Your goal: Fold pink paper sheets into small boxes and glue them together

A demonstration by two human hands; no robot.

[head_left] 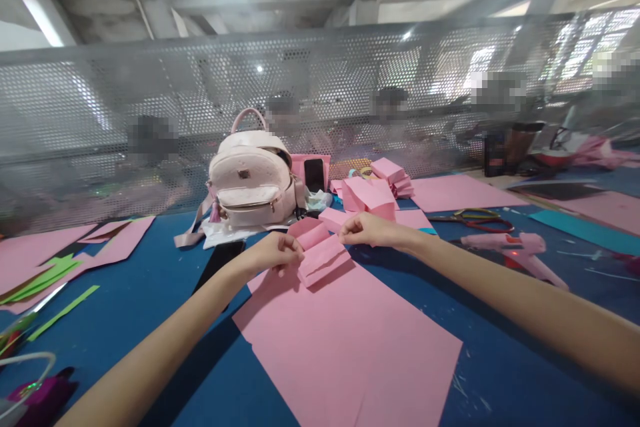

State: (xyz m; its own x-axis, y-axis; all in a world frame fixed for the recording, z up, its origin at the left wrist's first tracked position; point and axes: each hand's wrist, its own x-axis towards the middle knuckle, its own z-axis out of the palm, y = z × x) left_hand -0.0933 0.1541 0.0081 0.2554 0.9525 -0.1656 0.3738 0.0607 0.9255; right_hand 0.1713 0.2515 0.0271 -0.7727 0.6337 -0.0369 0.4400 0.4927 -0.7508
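A small folded piece of pink paper (325, 260) is held by its two sides, with creases running across it. My left hand (277, 253) pinches its left edge, fingers closed. At the upper right corner, my right hand (363, 229) has its fingertips pressed together on the same paper. Below both hands lies a large pink sheet (350, 347), flat on the blue table. Just behind the folded paper is a heap of folded pink paper pieces (369, 195).
A pale pink backpack (255, 180) stands behind my left hand, near a dark phone (220, 263). On the right lie a pink glue gun (515, 250) and scissors (475, 219). Green paper strips (45, 278) lie left. A perforated metal screen (325, 80) runs behind.
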